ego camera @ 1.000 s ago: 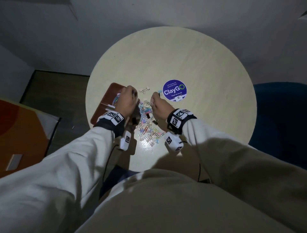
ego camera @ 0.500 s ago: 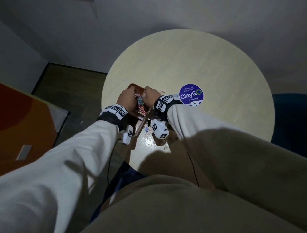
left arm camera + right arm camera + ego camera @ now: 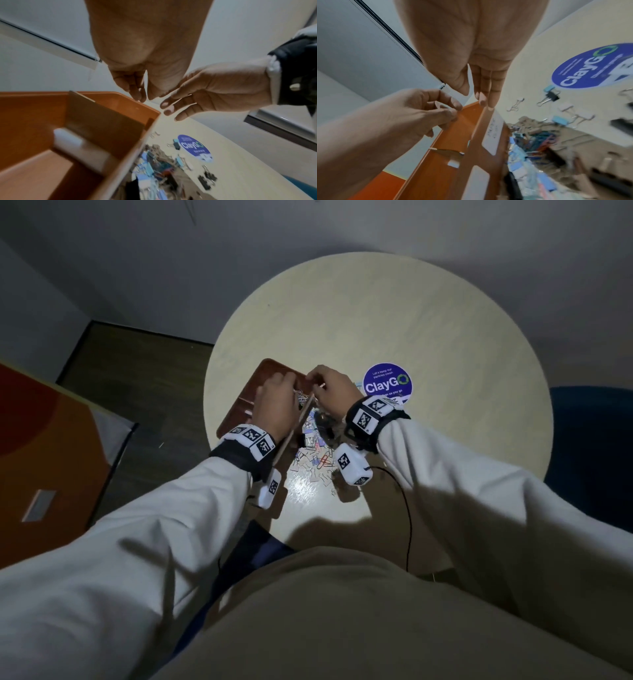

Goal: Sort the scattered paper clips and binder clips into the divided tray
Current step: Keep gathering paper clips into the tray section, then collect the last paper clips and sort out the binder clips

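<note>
A brown divided tray (image 3: pixel 239 412) sits at the table's left edge; the left wrist view shows its inner divider (image 3: pixel 102 121). My left hand (image 3: pixel 287 381) hovers over the tray, fingertips bunched against the thumb (image 3: pixel 453 111), and no clip shows between them. My right hand (image 3: pixel 317 381) hangs over the tray's right rim with straight fingers (image 3: pixel 476 97), holding nothing. A few silver clips (image 3: pixel 301 398) lie in the tray under the left hand. The mixed pile of paper clips and binder clips (image 3: pixel 313 457) lies on the table just right of the tray.
A round blue ClayGo sticker (image 3: pixel 387 383) is stuck on the table (image 3: pixel 376 313) right of my hands. Loose binder clips, one black (image 3: pixel 552 96), lie between it and the pile. White labels (image 3: pixel 493 134) mark the tray's outer wall. A blue seat (image 3: pixel 596 453) stands at right.
Both hands moved left from the pile to the tray. The coloured clips seen between them half a second ago are gone from the hands, and the right fingers have straightened.
</note>
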A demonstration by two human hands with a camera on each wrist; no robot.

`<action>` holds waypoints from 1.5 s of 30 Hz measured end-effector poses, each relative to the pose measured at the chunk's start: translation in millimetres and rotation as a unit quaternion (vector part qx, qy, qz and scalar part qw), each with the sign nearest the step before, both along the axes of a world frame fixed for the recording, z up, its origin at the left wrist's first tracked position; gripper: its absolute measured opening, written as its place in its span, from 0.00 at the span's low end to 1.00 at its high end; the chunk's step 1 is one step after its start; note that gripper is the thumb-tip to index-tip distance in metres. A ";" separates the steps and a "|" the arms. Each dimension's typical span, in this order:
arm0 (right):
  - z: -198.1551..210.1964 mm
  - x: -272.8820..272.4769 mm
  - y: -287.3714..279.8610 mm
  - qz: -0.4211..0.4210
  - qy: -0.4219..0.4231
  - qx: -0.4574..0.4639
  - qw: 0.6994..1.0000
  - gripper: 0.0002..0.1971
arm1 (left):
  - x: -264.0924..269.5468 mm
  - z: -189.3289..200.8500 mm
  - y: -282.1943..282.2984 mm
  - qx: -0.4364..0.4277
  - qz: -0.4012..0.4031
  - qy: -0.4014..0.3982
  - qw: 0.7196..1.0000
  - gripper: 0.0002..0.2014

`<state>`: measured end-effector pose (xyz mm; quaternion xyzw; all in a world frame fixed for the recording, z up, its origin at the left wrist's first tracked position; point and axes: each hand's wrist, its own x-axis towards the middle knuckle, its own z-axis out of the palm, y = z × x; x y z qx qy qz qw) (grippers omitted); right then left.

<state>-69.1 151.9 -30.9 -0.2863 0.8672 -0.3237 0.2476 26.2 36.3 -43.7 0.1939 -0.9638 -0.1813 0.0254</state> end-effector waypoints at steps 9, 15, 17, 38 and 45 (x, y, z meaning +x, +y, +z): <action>-38.9 2.6 134.0 -0.023 0.001 0.111 0.994 0.09 | 12.5 -34.9 83.7 0.049 -0.172 -0.156 0.971 0.05; -66.2 25.3 204.0 -0.040 0.015 0.226 0.973 0.03 | 19.4 -61.4 117.8 -0.024 -0.211 -0.197 0.957 0.09; -70.8 34.4 217.9 -0.027 0.011 0.258 0.966 0.06 | 19.1 -67.4 123.8 -0.054 -0.239 -0.192 0.950 0.11; -83.9 36.3 209.6 -0.036 -0.063 0.178 0.981 0.06 | -4.3 -51.1 106.3 0.298 -0.127 -0.094 0.941 0.04; -89.6 46.2 199.9 -0.078 -0.084 0.226 0.967 0.11 | -1.5 -48.9 89.5 0.445 -0.067 -0.118 0.885 0.15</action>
